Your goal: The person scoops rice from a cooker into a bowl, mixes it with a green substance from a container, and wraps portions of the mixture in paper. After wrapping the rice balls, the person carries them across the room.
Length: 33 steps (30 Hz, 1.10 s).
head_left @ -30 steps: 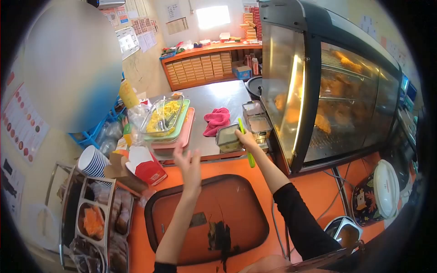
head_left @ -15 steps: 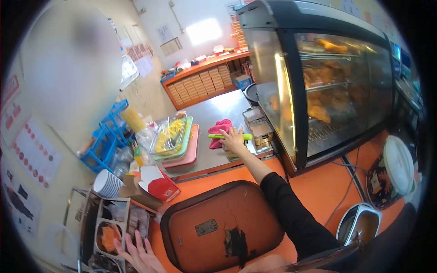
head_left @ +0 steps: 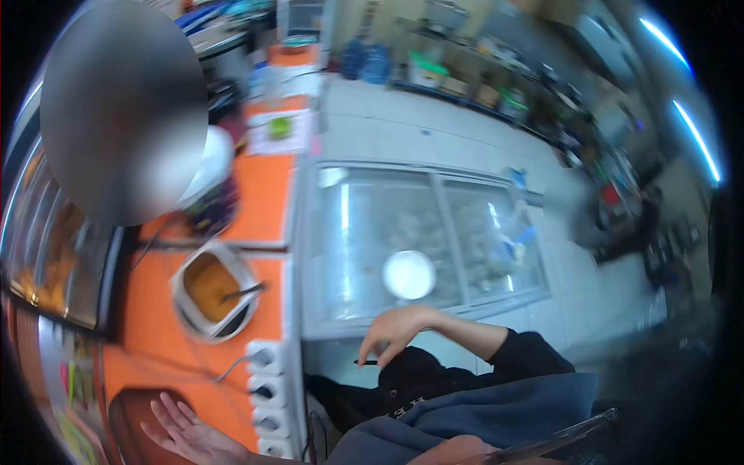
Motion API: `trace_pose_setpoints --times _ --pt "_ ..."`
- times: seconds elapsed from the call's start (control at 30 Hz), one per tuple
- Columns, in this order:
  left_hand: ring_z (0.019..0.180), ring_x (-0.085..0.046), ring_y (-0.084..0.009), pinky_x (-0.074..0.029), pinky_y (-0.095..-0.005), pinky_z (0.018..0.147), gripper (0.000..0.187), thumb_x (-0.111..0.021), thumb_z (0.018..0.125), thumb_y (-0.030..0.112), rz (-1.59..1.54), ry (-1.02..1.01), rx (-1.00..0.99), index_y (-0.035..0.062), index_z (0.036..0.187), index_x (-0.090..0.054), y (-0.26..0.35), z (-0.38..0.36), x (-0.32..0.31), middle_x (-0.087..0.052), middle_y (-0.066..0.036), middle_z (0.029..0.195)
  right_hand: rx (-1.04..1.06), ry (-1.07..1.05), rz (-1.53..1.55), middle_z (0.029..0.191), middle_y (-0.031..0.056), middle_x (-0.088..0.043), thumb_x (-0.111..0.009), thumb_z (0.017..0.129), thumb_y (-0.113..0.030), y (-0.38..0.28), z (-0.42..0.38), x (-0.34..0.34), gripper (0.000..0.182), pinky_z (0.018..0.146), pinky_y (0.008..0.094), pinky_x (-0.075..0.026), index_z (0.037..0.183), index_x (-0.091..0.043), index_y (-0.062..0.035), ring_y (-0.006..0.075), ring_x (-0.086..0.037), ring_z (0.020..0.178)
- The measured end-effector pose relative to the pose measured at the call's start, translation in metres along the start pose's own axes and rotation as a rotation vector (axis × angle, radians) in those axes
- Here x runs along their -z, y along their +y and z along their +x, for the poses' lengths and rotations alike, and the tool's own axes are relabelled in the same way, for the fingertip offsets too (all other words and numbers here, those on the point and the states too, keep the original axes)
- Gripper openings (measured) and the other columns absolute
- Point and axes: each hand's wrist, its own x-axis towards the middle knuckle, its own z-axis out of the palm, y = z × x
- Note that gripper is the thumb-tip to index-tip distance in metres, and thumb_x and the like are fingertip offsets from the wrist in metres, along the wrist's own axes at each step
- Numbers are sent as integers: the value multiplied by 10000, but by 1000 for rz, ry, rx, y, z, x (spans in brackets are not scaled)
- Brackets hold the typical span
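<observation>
My left hand (head_left: 186,430) is open, palm turned up and fingers spread, over the edge of the brown tray (head_left: 128,415) on the orange counter. To the right, my right hand (head_left: 399,333) hangs bent at the wrist in front of the glass-topped chest freezer, above my dark clothing. Its fingers point down and are curled, with a thin dark thing (head_left: 366,363) at the fingertips, too blurred to name. A white container of orange-brown sauce (head_left: 209,291) with a dark-handled utensil stands on the counter beyond my left hand.
The chest freezer (head_left: 372,240) has a round white lid or plate (head_left: 409,275) on its glass. A white power strip (head_left: 267,395) runs along the counter edge with a cable. The heated display case (head_left: 58,240) stands left. A person (head_left: 628,225) is blurred at far right.
The view has swung right, from the steel table to the chest freezer. My right hand has left the green-handled tool by the pink cloth and drawn back beside my body. My left hand stays open.
</observation>
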Motion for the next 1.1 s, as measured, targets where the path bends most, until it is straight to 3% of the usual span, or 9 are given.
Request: trace_pose_setpoints --times 0.07,0.17,0.27,0.33,0.47,0.6,0.67,0.87,1.1 --pt "1196 -435 -254 -287 -404 1031 527 -503 876 215 191 138 150 61 1338 -301 -47 -48 -109 -459 -136 1252 -264 517 438 900 37 -661 -588 870 -261 46 -154 -22 333 584 250 -479 1185 -582 -154 101 -604 747" --pt "1103 -496 -226 -392 -349 961 382 -512 869 153 274 -506 294 9 1215 -437 -122 -162 -231 -501 -134 1163 -411 1583 413 789 17 -616 -512 871 -84 129 -309 -90 232 536 220 -457 1085 -603 -81 75 -578 706" --pt "1108 -503 -208 -407 -362 934 388 -541 880 139 349 -1246 680 42 1245 -452 -199 -281 -336 -510 -94 1196 -856 1963 144 787 46 -631 -604 775 -95 201 -411 -119 265 617 325 -486 1038 -628 -127 174 -595 675" --pt "1141 -487 -312 -404 -399 931 432 -544 849 106 296 -1503 170 77 1270 -453 -247 -353 -398 -495 -178 1219 -1002 1774 -367 955 50 -617 -636 772 -136 255 -446 -115 278 732 401 -483 1048 -619 -161 242 -585 891" --pt "1127 -477 -374 -430 -408 898 505 -558 758 12 589 -1365 -564 95 1249 -480 -315 -447 -517 -455 -210 1253 -1315 1390 -157 1100 58 -558 -631 751 -117 338 -467 -117 371 840 427 -460 1114 -571 -167 295 -531 1028" --pt "1088 -498 -362 -438 -400 870 432 -575 752 33 780 -1567 -110 104 1176 -530 -336 -473 -549 -487 -181 1195 -780 1642 -456 1185 80 -542 -676 695 -149 341 -467 -94 474 858 415 -464 1150 -541 -147 312 -533 1037" --pt "1010 -520 -348 -452 -418 812 312 -590 741 43 1048 -2063 396 77 1050 -566 -328 -475 -538 -525 -155 1096 -636 1656 -480 1172 88 -560 -687 685 -163 357 -463 -73 482 850 410 -468 1145 -544 -136 307 -546 1025" --pt "908 -540 -335 -463 -432 728 350 -637 709 53 576 -1464 -118 75 1033 -508 -368 -575 -511 -562 -147 973 -695 909 -164 831 94 -671 -745 617 -207 376 -474 -19 248 725 397 -504 822 -665 -92 320 -636 807" --pt "882 -551 -319 -478 -410 702 376 -666 645 35 827 -1626 -211 24 990 -515 -327 -528 -519 -535 -138 883 -794 482 -492 775 92 -682 -727 610 -261 374 -483 -19 206 641 375 -524 738 -707 -101 252 -667 769"
